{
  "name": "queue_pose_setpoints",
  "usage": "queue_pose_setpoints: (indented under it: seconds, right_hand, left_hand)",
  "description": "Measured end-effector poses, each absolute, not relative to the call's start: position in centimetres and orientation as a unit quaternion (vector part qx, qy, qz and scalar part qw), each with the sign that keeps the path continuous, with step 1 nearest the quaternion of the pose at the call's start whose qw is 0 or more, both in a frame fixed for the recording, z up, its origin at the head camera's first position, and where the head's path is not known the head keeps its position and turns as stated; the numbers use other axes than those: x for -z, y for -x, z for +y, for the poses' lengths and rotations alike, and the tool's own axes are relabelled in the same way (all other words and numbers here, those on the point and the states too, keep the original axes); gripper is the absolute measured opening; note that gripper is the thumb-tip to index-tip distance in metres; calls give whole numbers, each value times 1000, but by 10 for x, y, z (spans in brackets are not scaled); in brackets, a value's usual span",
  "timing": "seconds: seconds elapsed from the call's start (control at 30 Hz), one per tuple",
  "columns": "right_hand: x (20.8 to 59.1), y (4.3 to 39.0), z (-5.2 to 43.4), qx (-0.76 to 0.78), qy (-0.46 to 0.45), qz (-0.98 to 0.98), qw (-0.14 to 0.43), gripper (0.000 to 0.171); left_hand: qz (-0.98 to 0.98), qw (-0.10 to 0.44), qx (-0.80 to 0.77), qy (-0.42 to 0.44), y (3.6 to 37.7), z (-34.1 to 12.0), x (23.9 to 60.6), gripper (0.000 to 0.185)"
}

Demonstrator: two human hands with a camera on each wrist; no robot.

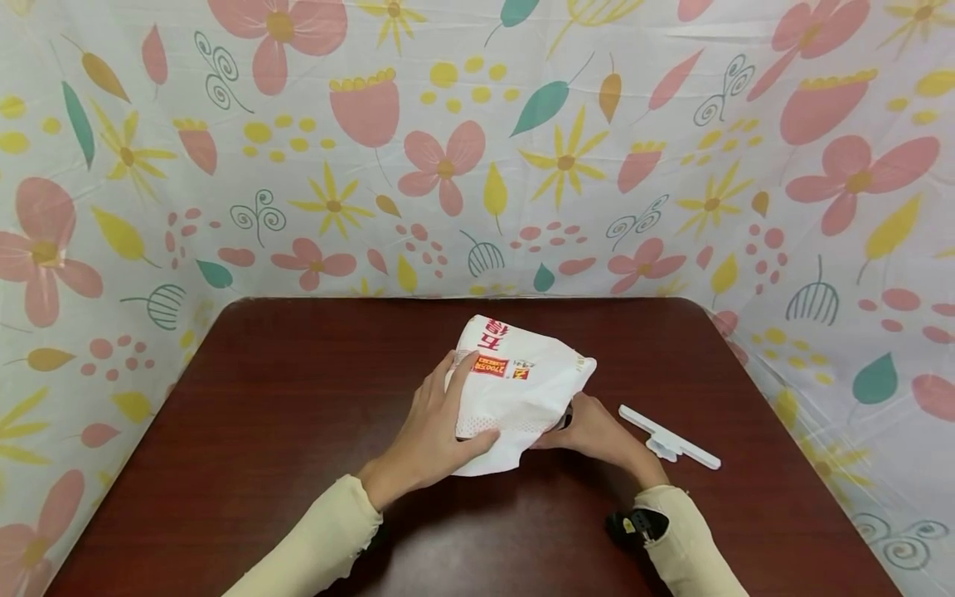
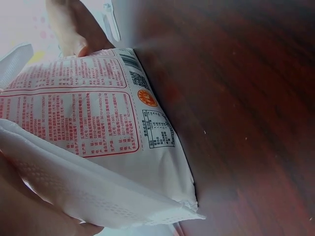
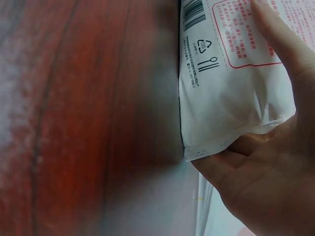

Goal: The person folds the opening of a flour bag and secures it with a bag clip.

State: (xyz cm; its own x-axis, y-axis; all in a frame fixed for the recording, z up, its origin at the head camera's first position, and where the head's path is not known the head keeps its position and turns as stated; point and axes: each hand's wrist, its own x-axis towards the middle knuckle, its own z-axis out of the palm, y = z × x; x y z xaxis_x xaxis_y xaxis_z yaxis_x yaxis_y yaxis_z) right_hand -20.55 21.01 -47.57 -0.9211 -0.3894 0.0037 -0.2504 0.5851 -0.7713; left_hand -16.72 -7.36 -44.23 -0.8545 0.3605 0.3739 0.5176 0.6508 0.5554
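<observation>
A white food bag [image 1: 515, 390] with red and black print is tilted above the brown table. My left hand [image 1: 436, 423] holds its left side, the fingers on the upper edge and the thumb across the near corner. At the lower right end, my right hand [image 1: 593, 427] grips the bag; in the right wrist view the thumb lies on the printed face of the bag [image 3: 236, 98] and the fingers tuck under its end. A loose flap of the bag [image 2: 74, 182] shows beside the left hand in the left wrist view. The bag's contents are hidden.
A white bag clip [image 1: 669, 437] with a small tab lies on the table [image 1: 313, 373], right of the right hand. Behind and beside the table hangs a flower-patterned cloth [image 1: 448, 240]. A black device [image 1: 637, 526] is strapped at the right wrist.
</observation>
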Motion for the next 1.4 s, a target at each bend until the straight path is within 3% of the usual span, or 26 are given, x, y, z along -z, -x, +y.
queue_pose_setpoints:
  seconds: [1.4]
  right_hand:
    - [477, 173, 217, 417, 202, 883, 76, 66]
  left_hand:
    - [-910, 131, 321, 226, 121, -66, 441, 105]
